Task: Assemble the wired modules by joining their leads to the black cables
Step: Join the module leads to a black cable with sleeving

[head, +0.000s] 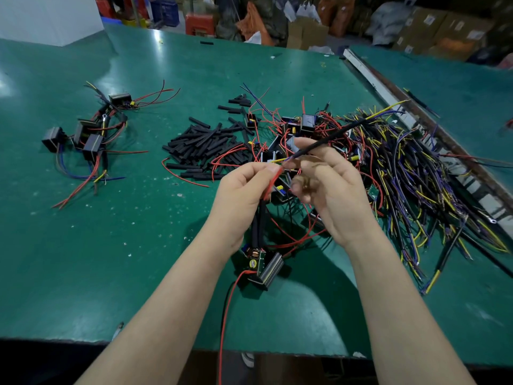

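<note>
Head-worn view, close, angled down over green table (pixel 83 245).

Left hand (pixel 244 190) pinches red leads (pixel 270 182); right hand (pixel 330 187) holds black cable (pixel 327 140).

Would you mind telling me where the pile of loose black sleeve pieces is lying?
The black sleeve pieces lie mid-table in the head view, between the finished modules at left and the red-wired module heap.

I see a green surface (pixel 83 245): finished modules (pixel 83 134) far left, black sleeve pieces (pixel 202 143) centre, loose modules (pixel 299 126) beside them, cable pile (pixel 410 168) right.
</note>
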